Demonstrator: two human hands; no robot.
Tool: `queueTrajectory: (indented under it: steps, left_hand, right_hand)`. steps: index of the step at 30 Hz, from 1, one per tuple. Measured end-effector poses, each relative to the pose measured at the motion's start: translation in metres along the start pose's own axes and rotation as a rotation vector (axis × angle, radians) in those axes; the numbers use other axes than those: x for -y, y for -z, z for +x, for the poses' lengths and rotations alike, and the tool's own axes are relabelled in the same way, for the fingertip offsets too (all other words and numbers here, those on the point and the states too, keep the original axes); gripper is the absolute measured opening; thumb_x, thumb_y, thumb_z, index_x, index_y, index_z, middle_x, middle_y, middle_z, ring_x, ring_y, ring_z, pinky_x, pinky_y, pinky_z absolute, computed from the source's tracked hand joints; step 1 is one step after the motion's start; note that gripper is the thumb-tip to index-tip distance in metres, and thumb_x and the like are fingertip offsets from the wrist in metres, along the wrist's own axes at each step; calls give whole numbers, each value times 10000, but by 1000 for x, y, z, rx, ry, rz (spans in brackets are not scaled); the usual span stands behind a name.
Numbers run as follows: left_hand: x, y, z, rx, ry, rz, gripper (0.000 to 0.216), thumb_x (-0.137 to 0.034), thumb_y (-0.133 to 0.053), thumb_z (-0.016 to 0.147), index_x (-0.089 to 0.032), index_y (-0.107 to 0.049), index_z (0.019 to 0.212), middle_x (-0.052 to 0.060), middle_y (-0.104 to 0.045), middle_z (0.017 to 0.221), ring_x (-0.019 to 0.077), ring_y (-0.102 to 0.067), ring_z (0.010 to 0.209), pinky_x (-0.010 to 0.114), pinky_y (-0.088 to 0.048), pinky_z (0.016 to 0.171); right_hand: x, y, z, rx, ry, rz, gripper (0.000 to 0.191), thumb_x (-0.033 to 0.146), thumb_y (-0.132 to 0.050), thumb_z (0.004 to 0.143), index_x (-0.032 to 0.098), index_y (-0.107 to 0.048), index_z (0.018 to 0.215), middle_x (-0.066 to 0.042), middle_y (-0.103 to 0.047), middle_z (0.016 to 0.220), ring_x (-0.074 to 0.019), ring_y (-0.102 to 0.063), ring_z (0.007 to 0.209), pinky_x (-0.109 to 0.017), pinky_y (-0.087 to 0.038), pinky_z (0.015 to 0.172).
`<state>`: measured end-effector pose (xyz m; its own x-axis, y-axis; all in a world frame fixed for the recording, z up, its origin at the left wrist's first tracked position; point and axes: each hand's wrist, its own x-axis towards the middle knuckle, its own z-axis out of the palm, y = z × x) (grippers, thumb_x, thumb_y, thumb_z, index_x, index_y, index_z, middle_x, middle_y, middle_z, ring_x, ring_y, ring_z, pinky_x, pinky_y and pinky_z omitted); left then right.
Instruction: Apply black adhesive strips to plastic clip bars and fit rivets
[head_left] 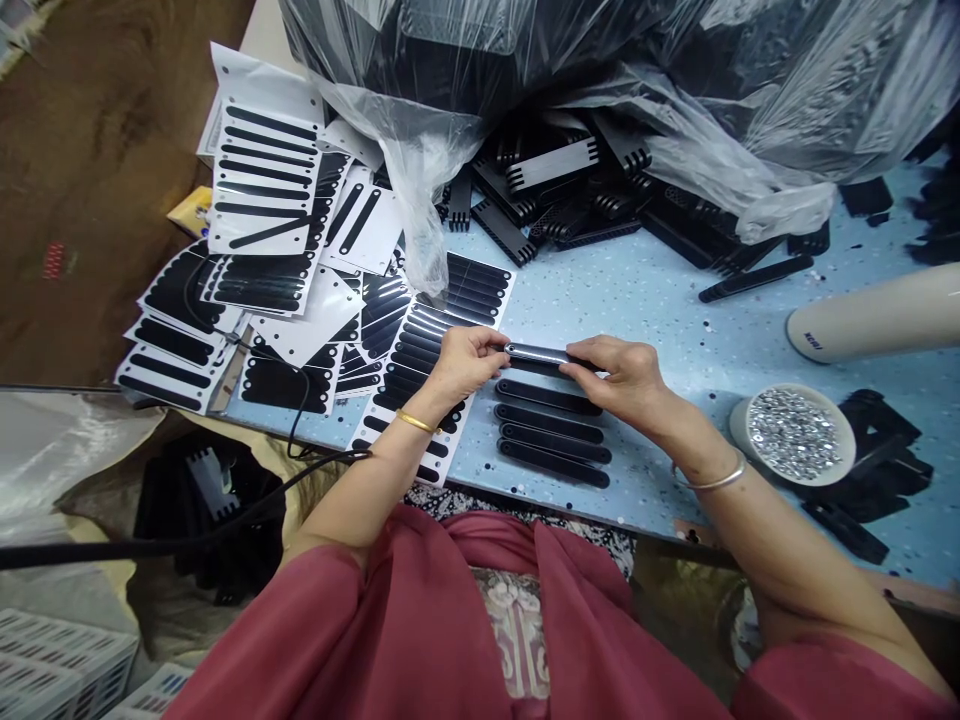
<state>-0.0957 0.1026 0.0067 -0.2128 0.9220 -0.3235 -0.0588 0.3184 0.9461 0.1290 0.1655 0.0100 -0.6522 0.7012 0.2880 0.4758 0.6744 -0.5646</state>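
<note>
My left hand [465, 360] and my right hand [622, 380] pinch the two ends of a slim black strip [536, 353] held level just above the pale blue table [652, 300]. Both hands are closed on it with fingertips. Below the strip lie several similar black strips [551, 430] in a row on the table. A white sheet with black strip-shaped stickers [420, 370] lies under my left wrist.
More sticker sheets [262, 190] pile up at the left. Black comb-like parts [555, 190] spill from clear plastic bags [600, 70] at the back. A white bowl of small shiny pieces [793, 435] and a white cylinder [877, 315] sit right. A black cable [300, 420] hangs over the table edge.
</note>
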Motion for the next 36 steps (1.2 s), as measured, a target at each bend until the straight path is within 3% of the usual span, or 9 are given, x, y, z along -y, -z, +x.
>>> queueTrajectory:
  steps: [11, 30, 36]
  left_hand:
    - [-1, 0, 0, 3, -10, -9, 160, 10, -681, 680, -73, -710, 814, 3, -660, 562, 128, -681, 556, 190, -556, 494]
    - [-3, 0, 0, 2, -2, -8, 170, 20, -674, 670, -68, -704, 812, 1, -661, 557, 122, -681, 557, 176, -555, 499]
    - [-6, 2, -3, 14, -34, -6, 133, -39, -629, 740, -71, -715, 836, 33, -691, 633, 140, -709, 620, 191, -563, 520]
  right_hand:
    - [-3, -2, -3, -62, -5, 52, 138, 310, -651, 864, 225, -759, 864, -77, -765, 841, -258, -729, 767, -402, -591, 693]
    - [0, -2, 1, -21, -31, 3, 156, 302, -628, 866, 210, -754, 852, -86, -763, 842, -250, -719, 767, -377, -571, 677]
    - [-2, -4, 0, -24, -41, -4, 144, 304, -636, 852, 224, -756, 844, -73, -757, 821, -249, -713, 760, -378, -564, 683]
